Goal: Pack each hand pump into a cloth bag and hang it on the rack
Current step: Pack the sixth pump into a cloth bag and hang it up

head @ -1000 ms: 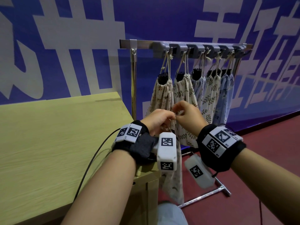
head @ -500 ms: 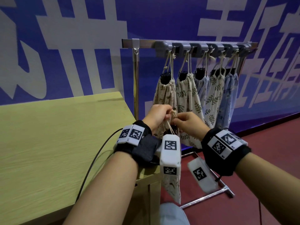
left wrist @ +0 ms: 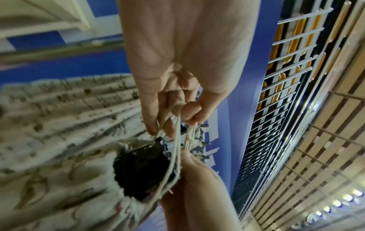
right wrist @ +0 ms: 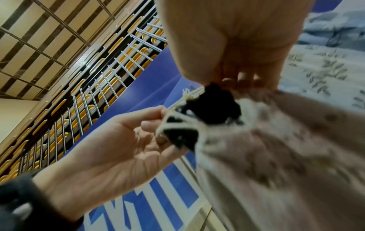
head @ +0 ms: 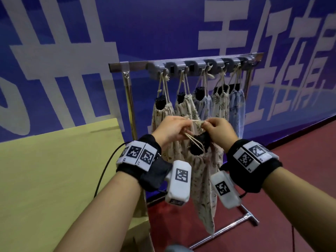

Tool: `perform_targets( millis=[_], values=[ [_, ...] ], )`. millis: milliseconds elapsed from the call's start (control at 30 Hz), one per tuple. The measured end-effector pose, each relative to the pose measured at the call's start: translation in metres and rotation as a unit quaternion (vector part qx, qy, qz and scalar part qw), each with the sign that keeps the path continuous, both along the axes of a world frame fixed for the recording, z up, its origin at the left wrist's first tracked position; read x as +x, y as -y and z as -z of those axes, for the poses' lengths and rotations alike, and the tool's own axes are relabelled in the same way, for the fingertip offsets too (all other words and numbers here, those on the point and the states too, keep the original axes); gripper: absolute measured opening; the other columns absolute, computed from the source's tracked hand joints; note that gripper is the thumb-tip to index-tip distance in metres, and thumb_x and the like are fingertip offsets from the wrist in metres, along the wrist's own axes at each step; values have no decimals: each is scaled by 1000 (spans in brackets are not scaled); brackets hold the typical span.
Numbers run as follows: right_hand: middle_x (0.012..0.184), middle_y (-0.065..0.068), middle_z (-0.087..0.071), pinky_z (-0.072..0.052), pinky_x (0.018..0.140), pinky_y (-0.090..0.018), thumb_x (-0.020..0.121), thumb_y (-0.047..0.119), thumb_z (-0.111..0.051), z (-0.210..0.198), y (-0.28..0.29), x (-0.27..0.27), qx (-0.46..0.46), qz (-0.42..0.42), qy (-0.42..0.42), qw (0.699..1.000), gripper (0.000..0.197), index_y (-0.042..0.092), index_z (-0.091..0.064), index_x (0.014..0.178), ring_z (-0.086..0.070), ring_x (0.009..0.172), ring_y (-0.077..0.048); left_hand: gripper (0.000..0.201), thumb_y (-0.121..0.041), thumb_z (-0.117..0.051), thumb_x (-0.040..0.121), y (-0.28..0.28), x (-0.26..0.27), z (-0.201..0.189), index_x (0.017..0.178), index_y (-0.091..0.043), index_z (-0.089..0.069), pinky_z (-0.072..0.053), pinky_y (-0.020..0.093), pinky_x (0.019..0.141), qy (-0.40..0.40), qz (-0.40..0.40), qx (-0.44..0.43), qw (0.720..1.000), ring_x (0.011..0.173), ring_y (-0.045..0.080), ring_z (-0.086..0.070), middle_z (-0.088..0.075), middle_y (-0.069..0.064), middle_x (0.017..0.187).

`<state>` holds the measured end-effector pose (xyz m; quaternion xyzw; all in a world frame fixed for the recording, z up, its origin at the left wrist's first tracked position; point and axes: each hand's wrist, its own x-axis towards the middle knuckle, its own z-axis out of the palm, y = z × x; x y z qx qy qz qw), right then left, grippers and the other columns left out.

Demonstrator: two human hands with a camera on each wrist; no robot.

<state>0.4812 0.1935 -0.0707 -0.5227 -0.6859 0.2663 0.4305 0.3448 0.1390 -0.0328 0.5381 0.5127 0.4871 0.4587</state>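
In front of the rack (head: 200, 60), the left hand (head: 171, 130) and right hand (head: 218, 131) each pinch the drawstring (head: 195, 122) in a closed grip; the cloth bag (head: 203, 179) holds a black hand pump (head: 199, 144).

Your head view is evenly lit and mostly sharp, though the wide lens bows the rack (head: 185, 63) and the wall lettering near the edges. Both wrist views are smeared: the cloth bag (left wrist: 59, 156) blurs heavily. A row of ceiling lights (left wrist: 335, 203) glares at the left wrist view's lower right.
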Motion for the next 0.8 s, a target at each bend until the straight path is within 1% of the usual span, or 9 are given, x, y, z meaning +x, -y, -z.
perform_targets(
  millis=[33,100,200,267,400,533,700,733,800],
  values=[
    [62,4,-50,-34,53,-23,95,13,-48,-4,-3,8,13,13,-5,1000,20,13,-59,79,-48,63,-13,25,1,-49,92,-7,8,-6,68,-4,-51,-49,24,53,8,6,3,1000,44,10,-57,-49,-3,39],
    [64,0,-49,-30,55,-28,95,12,-45,-13,-11,23,33,41,-19,998,20,11,-56,79,-47,69,-18,19,2,-50,90,-20,25,-17,73,-3,-54,-49,28,56,-16,16,19,1000,51,16,-58,-54,3,49],
    [71,-6,-53,-28,59,-27,95,10,-43,-23,-26,48,48,86,-33,995,20,12,-56,80,-48,74,-21,12,-1,-55,88,-40,49,-32,78,-7,-58,-55,22,57,-76,46,35,995,59,16,-58,-54,8,70],
    [77,-9,-55,-26,58,-27,95,8,-43,-28,-34,59,56,106,-34,992,19,12,-56,82,-49,75,-21,13,-1,-57,87,-53,58,-38,77,-8,-58,-54,20,56,-89,62,34,994,59,15,-57,-53,7,71],
    [84,-11,-57,-29,62,-26,95,8,-42,-43,-53,79,62,151,-37,986,23,5,-64,93,-51,83,-22,15,-1,-53,89,-78,79,-50,76,-8,-55,-49,25,65,-9,95,12,995,57,12,-52,-49,4,65],
    [102,-19,-65,-38,74,-30,96,9,-42,-58,-83,101,68,209,-46,974,26,1,-66,102,-56,101,-32,25,7,-45,89,-103,103,-62,92,-18,-46,-43,30,70,68,128,17,989,66,18,-54,-51,8,77],
    [105,-19,-64,-34,71,-28,96,9,-41,-88,-120,124,94,242,-44,965,27,1,-65,104,-56,101,-33,32,11,-42,86,-142,127,-77,71,-13,-57,-39,21,65,-34,132,78,988,70,12,-52,-56,3,75],
    [107,-19,-64,-36,73,-29,96,9,-40,-94,-128,127,96,248,-36,963,27,1,-65,106,-55,103,-33,33,12,-40,86,-152,131,-78,76,-11,-63,-38,20,63,-47,121,89,988,70,13,-49,-56,3,78],
    [111,-20,-63,-39,80,-31,96,9,-40,-103,-145,134,98,258,-24,961,28,1,-64,109,-54,107,-33,37,12,-38,87,-169,140,-79,103,-5,-67,-36,19,60,-64,111,106,986,70,13,-44,-53,3,84]
  ],
)
